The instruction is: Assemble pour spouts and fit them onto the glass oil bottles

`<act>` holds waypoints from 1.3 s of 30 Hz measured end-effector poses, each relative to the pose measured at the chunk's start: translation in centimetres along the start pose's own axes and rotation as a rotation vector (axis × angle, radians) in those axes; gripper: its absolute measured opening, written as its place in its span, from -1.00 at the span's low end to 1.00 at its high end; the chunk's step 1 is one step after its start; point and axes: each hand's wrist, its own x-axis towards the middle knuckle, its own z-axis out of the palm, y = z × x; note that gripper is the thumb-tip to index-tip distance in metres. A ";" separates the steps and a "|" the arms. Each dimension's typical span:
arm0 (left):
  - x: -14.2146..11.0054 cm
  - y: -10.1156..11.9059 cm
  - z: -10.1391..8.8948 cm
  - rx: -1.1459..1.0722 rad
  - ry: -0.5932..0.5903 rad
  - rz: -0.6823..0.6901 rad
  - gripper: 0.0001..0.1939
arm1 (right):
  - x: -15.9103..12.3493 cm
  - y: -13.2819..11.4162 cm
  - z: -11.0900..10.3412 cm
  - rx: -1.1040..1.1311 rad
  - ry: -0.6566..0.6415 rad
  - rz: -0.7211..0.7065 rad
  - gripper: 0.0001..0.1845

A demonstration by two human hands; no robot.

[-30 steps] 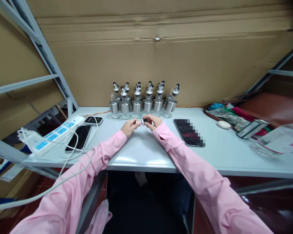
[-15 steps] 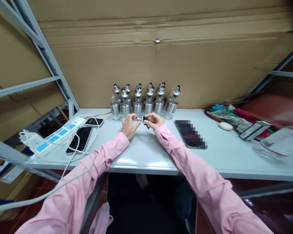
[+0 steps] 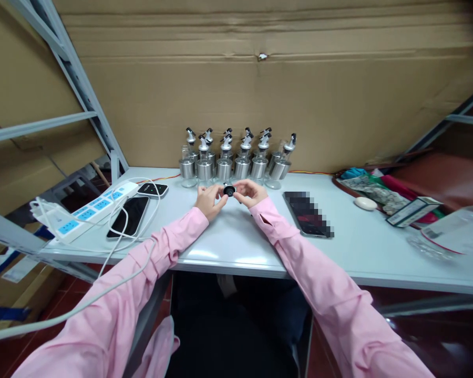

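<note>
A black-and-silver pourer spout is held between my two hands, its round dark end turned toward me. My left hand pinches it from the left with thumb and fingers. From the right, my right hand has its thumb and fingertips closed on it. Just behind the hands stand several glass bottles with steel sleeves in two rows, most topped by similar pourer spouts. The front-left bottle has an open neck without a spout.
To the left lie a white power strip with cables, a phone and a small black device. On the right are another phone, a white oval object, a small box and a plastic bag. Cardboard walls the back.
The pourer spout has been turned so that its round black end faces me. My fingers have shifted around it, while both hands stay in nearly the same place. The view has tilted slightly.
</note>
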 end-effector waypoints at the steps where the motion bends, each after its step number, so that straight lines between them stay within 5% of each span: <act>1: 0.0 0.0 0.0 -0.007 -0.010 -0.003 -0.83 | 0.0 0.0 -0.1 -0.015 0.001 0.002 -0.65; 39: -0.2 0.5 -0.5 0.015 -0.084 0.051 -0.79 | -0.3 -1.2 0.9 0.121 -0.100 0.131 -0.71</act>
